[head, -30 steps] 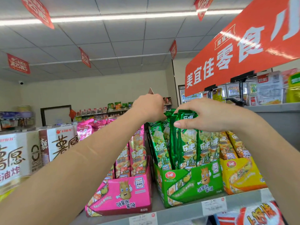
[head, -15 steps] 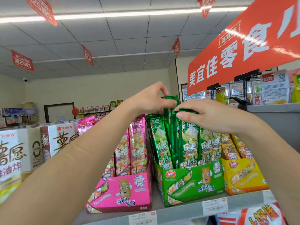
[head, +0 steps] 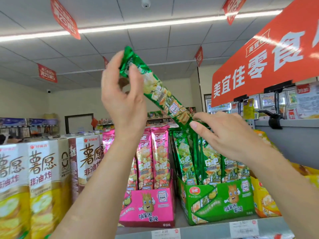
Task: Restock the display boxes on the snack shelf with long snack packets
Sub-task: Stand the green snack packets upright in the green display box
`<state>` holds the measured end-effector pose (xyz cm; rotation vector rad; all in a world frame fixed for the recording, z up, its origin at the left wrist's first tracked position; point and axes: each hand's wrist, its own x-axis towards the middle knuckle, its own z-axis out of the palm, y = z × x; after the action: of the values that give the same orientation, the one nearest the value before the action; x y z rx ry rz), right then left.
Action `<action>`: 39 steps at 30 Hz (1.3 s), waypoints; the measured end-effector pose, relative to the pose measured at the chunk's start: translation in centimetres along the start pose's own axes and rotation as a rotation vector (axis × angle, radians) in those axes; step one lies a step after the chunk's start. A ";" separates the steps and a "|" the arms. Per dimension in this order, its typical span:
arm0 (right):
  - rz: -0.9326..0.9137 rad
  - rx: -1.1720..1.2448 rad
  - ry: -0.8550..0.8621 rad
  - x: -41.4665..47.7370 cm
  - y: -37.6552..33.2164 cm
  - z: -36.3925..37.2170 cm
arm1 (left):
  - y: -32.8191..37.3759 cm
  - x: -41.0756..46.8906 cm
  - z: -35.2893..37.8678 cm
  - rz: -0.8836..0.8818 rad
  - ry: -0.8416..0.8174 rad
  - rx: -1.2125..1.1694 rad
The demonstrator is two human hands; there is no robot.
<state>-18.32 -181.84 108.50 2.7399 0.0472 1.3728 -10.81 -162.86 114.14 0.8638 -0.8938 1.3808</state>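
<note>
Closest to me are two bare arms reaching up over the shelf [head: 203,230]. The left hand [head: 124,100] is raised high, thumb and fingers pinched on the crimped top end of one packet [head: 160,94]. The right hand [head: 229,135] sits lower, thumb and forefinger closed on the packet's bottom tip, its other fingers spread loosely over the stock below.

That single packet hangs in the air between the hands, slanting from upper left down to lower right, its lower end just above the green box [head: 219,202]. It is long, narrow and shiny green foil, printed with pale crisps and a small white label near the bottom.

Three display boxes stand side by side on the shelf: a pink box [head: 148,207], the green box and a yellow box [head: 264,200], each with upright packets of its own colour. The green ones overlap too much to count; two pink fronts show plainly. Two price tags are on the shelf edge.

To the left stand three tall cartons [head: 43,178]. Beyond, one orange sign [head: 267,54] hangs at the right, and five red flags [head: 64,16] dangle from the ceiling.
</note>
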 end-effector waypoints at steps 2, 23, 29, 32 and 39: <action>0.012 -0.016 0.056 -0.1 -0.2 0.2 | 0.4 0.0 -2.0 -0.016 0.113 -0.019; 0.130 0.754 0.018 -11.8 -11.2 5.9 | 2.0 -6.6 -8.8 -0.609 -0.075 -0.404; 0.269 0.965 0.023 -13.8 -12.5 7.5 | 1.6 -8.2 -7.9 -0.813 -0.092 -0.634; 0.306 1.036 0.018 -14.1 -13.4 7.8 | 1.7 -9.0 -7.6 -0.923 -0.074 -0.698; 0.335 1.071 0.177 -13.9 -14.9 7.4 | 2.0 -11.3 -7.8 -0.925 -0.269 -0.675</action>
<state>-20.67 -168.29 91.75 3.5367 0.4867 2.1595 -12.61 -160.63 100.55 0.7707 -0.8999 0.1358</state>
